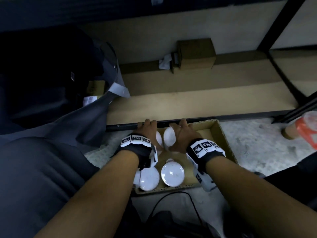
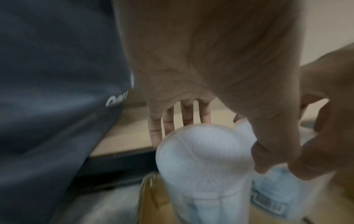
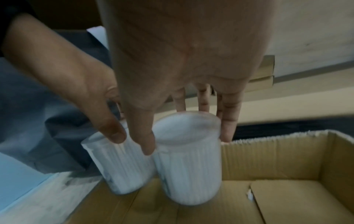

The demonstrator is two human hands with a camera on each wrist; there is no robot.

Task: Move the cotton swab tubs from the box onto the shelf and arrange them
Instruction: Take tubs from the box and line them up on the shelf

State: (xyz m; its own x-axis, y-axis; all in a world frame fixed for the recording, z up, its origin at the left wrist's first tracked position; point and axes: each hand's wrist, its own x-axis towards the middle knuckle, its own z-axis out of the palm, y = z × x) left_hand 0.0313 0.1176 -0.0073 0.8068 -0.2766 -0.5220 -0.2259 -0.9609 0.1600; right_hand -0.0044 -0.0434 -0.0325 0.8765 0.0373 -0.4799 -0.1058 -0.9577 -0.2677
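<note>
An open cardboard box (image 1: 221, 134) stands on the floor against the shelf's black front rail (image 1: 123, 126). Several white cotton swab tubs are upright in it. My left hand (image 1: 149, 130) grips the far left tub (image 1: 159, 139), fingers behind it and thumb on its near side. That tub (image 2: 203, 151) leans slightly. My right hand (image 1: 180, 133) grips the tub beside it (image 1: 169, 139), whose lid (image 3: 186, 128) shows between thumb and fingers. Two more tubs (image 1: 149, 179) (image 1: 172, 174) stand at the box's near end. The wooden shelf board (image 1: 205, 102) lies just beyond.
A small brown carton (image 1: 195, 54) and a crumpled white scrap (image 1: 164, 61) sit at the back of the shelf. Dark clothing (image 1: 51, 93) covers the shelf's left end. A black upright (image 1: 274, 35) stands right. An orange-and-white pack (image 1: 307, 133) lies on the floor.
</note>
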